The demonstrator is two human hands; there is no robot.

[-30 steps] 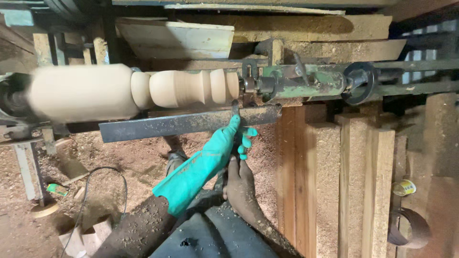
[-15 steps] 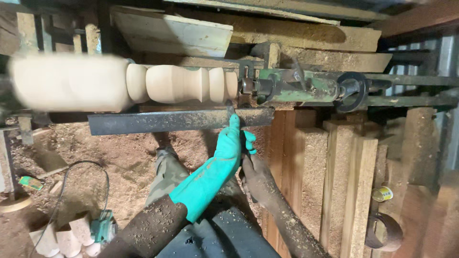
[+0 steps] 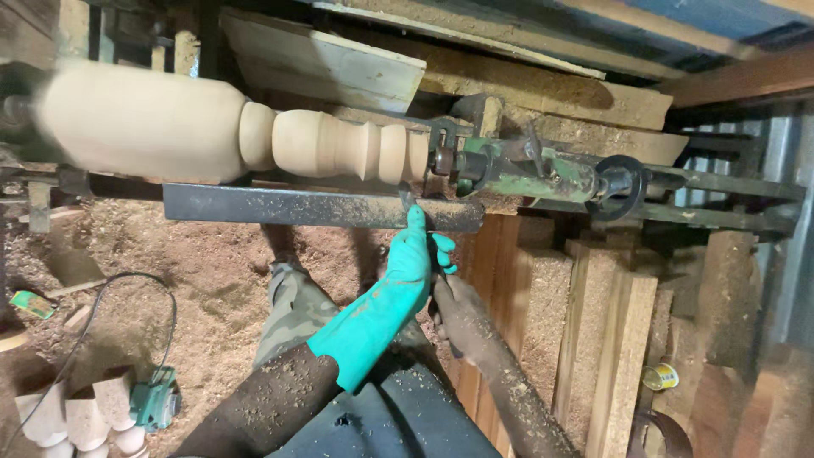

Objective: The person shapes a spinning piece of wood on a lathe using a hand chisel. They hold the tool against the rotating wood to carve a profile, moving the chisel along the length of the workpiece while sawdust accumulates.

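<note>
A pale turned wooden spindle [image 3: 254, 131] spins on a lathe, thick at the left and beaded toward the right. Below it runs a dark metal tool rest [image 3: 305, 208] dusted with sawdust. My left hand [image 3: 415, 254], in a teal rubber glove, presses a thin turning chisel [image 3: 407, 199] on the rest near the spindle's right end. My bare right hand [image 3: 454, 305], coated in sawdust, grips the chisel's handle lower down, mostly hidden behind the glove. The green tailstock [image 3: 534, 165] with a black handwheel holds the spindle's right end.
Sawdust covers the floor [image 3: 195, 280]. Finished turned pieces [image 3: 76, 420] and a small green power tool [image 3: 153, 403] with a cable lie at bottom left. Square wooden blanks [image 3: 610, 339] lean at the right. Planks [image 3: 331, 59] lie behind the lathe.
The view has shifted, so the lathe sits lower and further right in frame. Both hands stay on the chisel at the spindle's right end, gloved hand raised slightly to the rest.
</note>
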